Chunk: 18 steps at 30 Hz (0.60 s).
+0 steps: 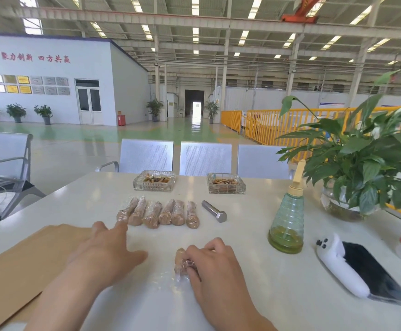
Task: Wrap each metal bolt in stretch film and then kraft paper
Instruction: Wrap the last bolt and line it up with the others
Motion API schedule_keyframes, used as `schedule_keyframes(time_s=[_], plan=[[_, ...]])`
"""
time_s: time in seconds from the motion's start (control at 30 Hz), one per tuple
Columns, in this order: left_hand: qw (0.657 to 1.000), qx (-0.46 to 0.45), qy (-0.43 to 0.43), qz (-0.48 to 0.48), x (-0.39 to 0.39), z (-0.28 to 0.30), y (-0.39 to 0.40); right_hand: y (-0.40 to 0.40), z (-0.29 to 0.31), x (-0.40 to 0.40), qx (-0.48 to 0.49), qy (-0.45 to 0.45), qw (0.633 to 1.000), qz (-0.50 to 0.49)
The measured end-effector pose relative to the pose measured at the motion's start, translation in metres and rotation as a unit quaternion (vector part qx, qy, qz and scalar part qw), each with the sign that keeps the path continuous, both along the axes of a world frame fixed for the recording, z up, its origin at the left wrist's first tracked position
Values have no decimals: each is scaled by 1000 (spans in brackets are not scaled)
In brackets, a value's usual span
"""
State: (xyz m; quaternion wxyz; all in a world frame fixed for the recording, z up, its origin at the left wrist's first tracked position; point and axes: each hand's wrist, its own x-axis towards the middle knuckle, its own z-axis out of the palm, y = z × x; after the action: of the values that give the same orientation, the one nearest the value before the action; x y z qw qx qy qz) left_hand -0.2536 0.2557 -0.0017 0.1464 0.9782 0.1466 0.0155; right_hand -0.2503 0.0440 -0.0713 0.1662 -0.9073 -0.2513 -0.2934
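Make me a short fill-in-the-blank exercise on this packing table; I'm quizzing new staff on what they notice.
1. Beside the row of wrapped bolts lies ____ bare metal bolt.
2. The right hand grips a partly wrapped bolt; the left hand holds ____.
3. The kraft paper lies under the ____ forearm.
4. Two glass ____ stand behind the row.

Missing words: one; nothing; left; ashtrays

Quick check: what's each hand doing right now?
Left hand: open, fingers spread, holding nothing.
Right hand: fingers curled round a wrapped bolt on the table, loose stretch film trailing from it.
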Motion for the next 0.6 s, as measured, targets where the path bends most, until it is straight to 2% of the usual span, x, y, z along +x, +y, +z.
schedule_keyframes(time_s=[0.23,0.37,0.4,0.47,0.53,0.6], plan=[[999,-21,-9,32,5,-8,24,6,-2,-3,-30,5,999,-42],[998,42,-28,34,2,-1,26,5,-1,-7,-5,0,1000,-17],[998,29,-40,37,2,3,25,4,-1,-7,-9,7,1000,-10],[994,-64,-81,37,5,15,26,2,-2,-4,-9,37,999,5],[974,-159,-155,35,5,32,23,0,-4,-2,-23,65,998,9],[951,-220,-216,17,2,52,14,-2,-5,-2,-21,56,998,15]])
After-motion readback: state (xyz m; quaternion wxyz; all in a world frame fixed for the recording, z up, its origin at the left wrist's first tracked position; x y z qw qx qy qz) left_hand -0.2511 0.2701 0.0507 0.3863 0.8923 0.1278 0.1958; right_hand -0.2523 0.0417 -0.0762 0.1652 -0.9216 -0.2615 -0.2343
